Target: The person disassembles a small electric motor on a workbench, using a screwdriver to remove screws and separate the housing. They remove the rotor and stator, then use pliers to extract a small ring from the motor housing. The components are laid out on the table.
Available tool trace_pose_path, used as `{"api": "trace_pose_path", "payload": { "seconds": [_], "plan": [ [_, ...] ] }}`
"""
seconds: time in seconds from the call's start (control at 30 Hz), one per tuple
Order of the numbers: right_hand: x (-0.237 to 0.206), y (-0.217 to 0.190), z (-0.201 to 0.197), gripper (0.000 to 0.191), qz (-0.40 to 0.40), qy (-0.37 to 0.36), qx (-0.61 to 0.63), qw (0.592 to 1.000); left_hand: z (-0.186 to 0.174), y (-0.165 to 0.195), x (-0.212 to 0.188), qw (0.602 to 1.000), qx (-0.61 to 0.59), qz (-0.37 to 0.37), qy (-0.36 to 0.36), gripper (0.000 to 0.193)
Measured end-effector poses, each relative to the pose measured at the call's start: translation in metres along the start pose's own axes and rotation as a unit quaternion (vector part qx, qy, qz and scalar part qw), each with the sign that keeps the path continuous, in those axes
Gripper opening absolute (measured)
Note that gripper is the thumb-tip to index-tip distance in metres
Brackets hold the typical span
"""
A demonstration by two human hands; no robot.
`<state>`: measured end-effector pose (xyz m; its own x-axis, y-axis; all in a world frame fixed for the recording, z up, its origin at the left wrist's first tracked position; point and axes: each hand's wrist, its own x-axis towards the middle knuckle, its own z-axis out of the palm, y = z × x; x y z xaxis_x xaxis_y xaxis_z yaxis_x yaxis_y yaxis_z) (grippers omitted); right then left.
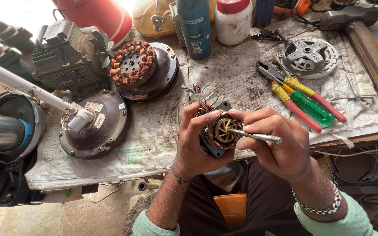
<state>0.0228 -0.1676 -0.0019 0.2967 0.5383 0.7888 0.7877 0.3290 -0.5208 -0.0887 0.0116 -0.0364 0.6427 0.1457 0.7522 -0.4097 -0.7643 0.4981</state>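
My left hand grips a small electric motor with copper windings and a brass-coloured centre, held over the front edge of the workbench. Coloured wires stick up from the motor's back. My right hand holds a thin metal tool like a pen, its tip resting at the motor's centre. Both hands touch the motor.
On the bench lie red-and-yellow-handled pliers, a green screwdriver, a hammer, a perforated metal end cover, a copper-wound stator in a dark housing, a dark fan motor dome, a spray can and a white jar.
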Motion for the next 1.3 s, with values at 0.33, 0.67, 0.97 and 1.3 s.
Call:
{"api": "trace_pose_path", "payload": {
  "seconds": [0.33, 0.67, 0.97, 1.3],
  "plan": [
    [0.008, -0.006, -0.005, 0.023, 0.024, -0.053, -0.088, 0.994, 0.002, -0.002, 0.000, 1.000, 0.002, 0.000, -0.001, 0.083],
    [0.003, -0.011, 0.002, 0.017, 0.047, 0.005, -0.096, 0.994, 0.002, 0.003, 0.005, 1.000, -0.008, 0.001, 0.018, 0.080],
    [0.004, -0.009, 0.001, 0.014, 0.036, 0.005, -0.102, 0.994, 0.003, 0.002, 0.006, 1.000, -0.006, 0.005, 0.013, 0.080],
    [0.001, -0.007, -0.001, 0.007, 0.007, 0.006, -0.092, 0.996, 0.004, 0.000, 0.004, 1.000, -0.014, -0.008, 0.011, 0.079]
  ]
}}
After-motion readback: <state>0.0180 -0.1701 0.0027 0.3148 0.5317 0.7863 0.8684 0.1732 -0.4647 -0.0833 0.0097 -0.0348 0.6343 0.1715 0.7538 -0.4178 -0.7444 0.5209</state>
